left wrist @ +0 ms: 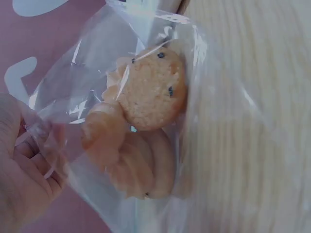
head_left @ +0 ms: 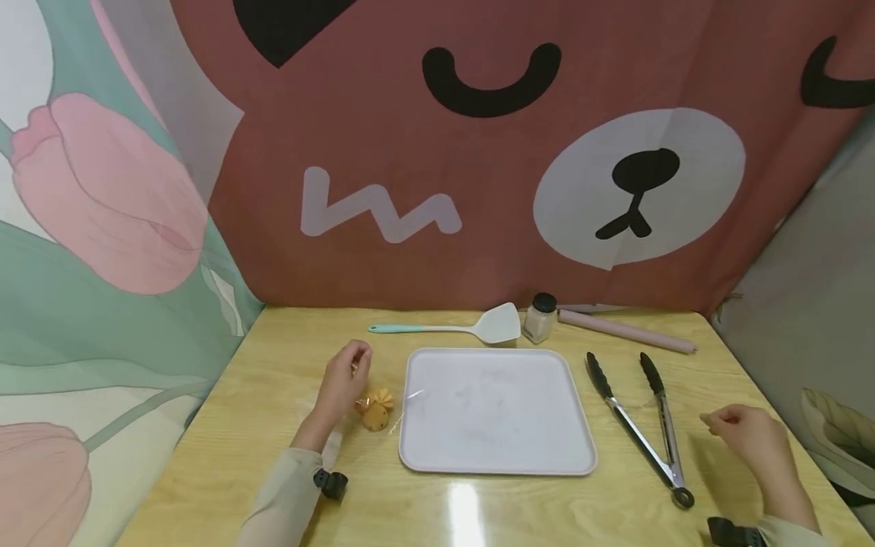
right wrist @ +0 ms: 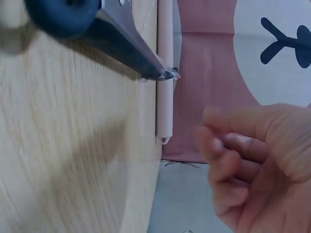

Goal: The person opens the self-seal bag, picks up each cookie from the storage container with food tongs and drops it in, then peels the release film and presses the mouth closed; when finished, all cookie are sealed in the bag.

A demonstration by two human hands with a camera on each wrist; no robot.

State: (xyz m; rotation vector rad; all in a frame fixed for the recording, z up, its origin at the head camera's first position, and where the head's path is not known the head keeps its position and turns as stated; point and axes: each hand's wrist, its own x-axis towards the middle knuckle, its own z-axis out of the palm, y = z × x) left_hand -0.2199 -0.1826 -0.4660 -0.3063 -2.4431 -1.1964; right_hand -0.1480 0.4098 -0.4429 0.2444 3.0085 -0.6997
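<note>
My left hand [head_left: 344, 385] holds a clear plastic bag [left wrist: 73, 82] by its upper part, left of the white tray [head_left: 497, 410]. Inside the bag are several cookies [left wrist: 153, 92]: a round one with dark specks faces the left wrist camera, and ridged, swirl-shaped ones lie beside it. Whether the bag's bottom touches the table cannot be told. At the right side my right hand [head_left: 752, 441] hovers over the table with loosely curled fingers and nothing in them. Nearest to it are black-tipped metal tongs [head_left: 642, 434], lying spread with their tips pointing away from me.
Along the table's back edge lie a white spatula [head_left: 497, 325] with a mint handle, a small glass jar [head_left: 539, 323] with a black lid, and a pink rod [head_left: 625, 332]. Behind the table [head_left: 232, 456] hangs a bear-printed cloth [head_left: 383, 273].
</note>
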